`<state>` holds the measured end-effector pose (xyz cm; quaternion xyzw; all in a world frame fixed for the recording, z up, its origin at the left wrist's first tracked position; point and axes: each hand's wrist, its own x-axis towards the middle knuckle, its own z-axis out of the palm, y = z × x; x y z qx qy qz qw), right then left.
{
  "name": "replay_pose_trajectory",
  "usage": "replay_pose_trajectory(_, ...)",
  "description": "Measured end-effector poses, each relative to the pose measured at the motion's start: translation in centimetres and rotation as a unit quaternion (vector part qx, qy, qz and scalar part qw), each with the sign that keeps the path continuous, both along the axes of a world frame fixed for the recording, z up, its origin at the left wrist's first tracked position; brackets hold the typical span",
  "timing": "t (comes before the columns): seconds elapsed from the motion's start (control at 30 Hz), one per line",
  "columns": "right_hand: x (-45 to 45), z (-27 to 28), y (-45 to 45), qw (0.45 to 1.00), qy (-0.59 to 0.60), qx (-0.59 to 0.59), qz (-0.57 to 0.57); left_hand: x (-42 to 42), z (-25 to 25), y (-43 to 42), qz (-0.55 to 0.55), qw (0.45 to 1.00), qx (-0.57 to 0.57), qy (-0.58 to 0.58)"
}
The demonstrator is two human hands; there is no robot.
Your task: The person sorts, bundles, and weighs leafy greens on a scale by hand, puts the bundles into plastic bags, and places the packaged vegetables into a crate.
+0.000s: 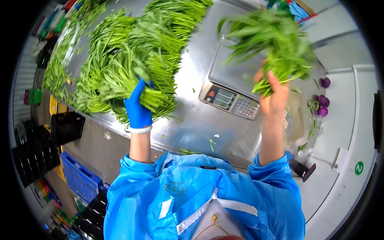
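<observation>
My left hand [138, 109], in a blue glove, is closed around the stems of a bunch of water spinach [122, 82], its leaves pointing to the upper left. This bunch lies over the near part of a large heap of the same greens [164, 44] on the metal table. My bare right hand [274, 96] grips the stem ends of another bunch of water spinach [286, 58] above the right side of a digital scale [230, 100]. That bunch's leaves fan up and left, blurred by motion. They cover part of the weighing plate [230, 68].
Loose leaf scraps dot the steel table [188, 132]. Purple onions [322, 104] and a clear plastic bag [296, 116] lie at the right, by the white wall [340, 100]. A blue crate [81, 178] and black crates [34, 160] stand on the floor at left.
</observation>
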<state>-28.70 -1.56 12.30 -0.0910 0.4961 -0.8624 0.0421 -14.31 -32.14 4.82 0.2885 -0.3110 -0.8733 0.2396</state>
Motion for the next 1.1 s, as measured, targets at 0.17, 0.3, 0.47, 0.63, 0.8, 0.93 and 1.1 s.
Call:
replay_pose_trajectory(0.17, -4.7, 1.0, 5.6, 0.992, 0.093, 0.036, -0.08, -11.7, 4.3, 8.5, -0.169, 0.962, -0.213, 0.039)
replay_pose_trajectory(0.3, -6.3, -9.4, 6.7, 0.954, -0.074, 0.247, -0.155, -19.2, -3.7, 17.5, -0.356, 0.912, -0.196, 0.051)
replay_pose_trajectory(0.47, -4.2, -18.0, 6.8, 0.929, -0.219, 0.296, -0.021, -20.0, -14.8, 22.8, -0.4, 0.905, -0.136, -0.049)
replay_pose_trajectory(0.63, -3.1, -13.5, 7.8, 0.922, -0.208, 0.327, -0.02, -18.2, -9.9, 21.1, -0.454, 0.884, -0.072, -0.08)
replay_pose_trajectory(0.8, -1.9, -18.5, 16.4, 0.878, -0.107, 0.428, -0.186, -15.3, -10.0, 15.9, -0.354, 0.903, -0.226, -0.088)
replay_pose_trajectory(0.93, -2.0, -23.3, 19.1, 0.883, -0.196, 0.386, -0.18, -14.4, -12.5, 13.7, -0.162, 0.912, -0.345, -0.152)
replay_pose_trajectory(1.1, -2.5, -19.8, 15.9, 0.883, -0.265, 0.371, -0.108, -15.4, -16.0, 13.7, -0.28, 0.901, -0.285, -0.171)
